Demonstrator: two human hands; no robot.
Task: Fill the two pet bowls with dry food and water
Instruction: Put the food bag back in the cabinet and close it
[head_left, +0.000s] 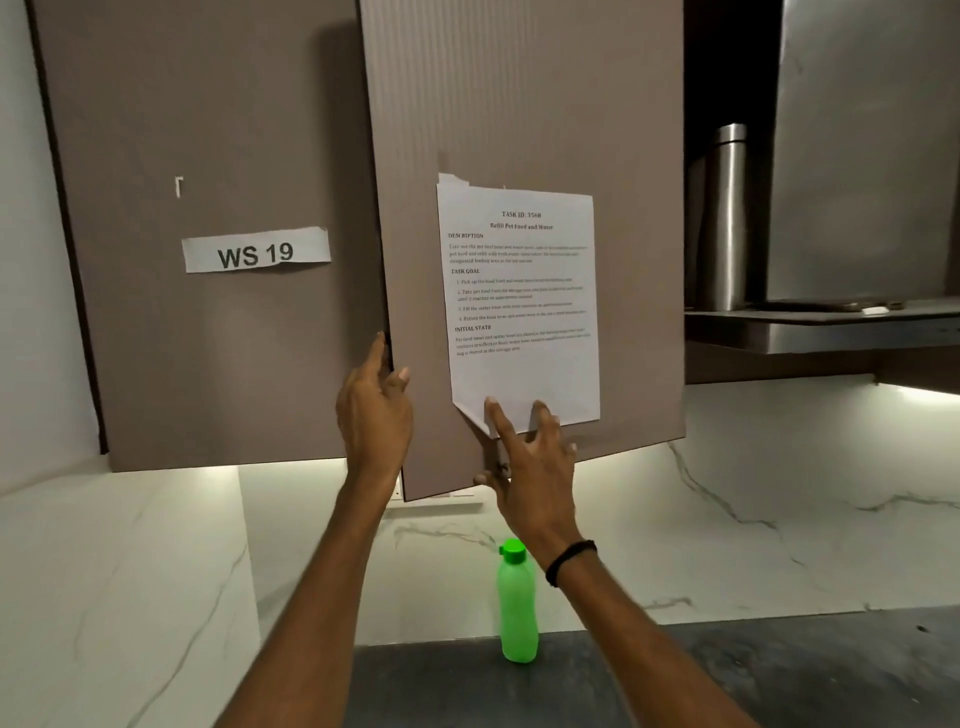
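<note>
No pet bowl or food is in view. Two brown wall cabinet doors fill the upper view. The right cabinet door stands slightly ajar, its lower left corner swung out toward me. My left hand holds that door's left edge, fingers behind the edge and thumb on the front. My right hand touches the door's lower part with spread, straight fingers, the thumb by the bottom edge. A green plastic bottle with a green cap stands upright on the dark counter below my right wrist.
A printed task sheet is taped to the right door and a "WS 19" label to the left door. At the right, a steel bottle stands on an open shelf. White marble wall runs behind the counter.
</note>
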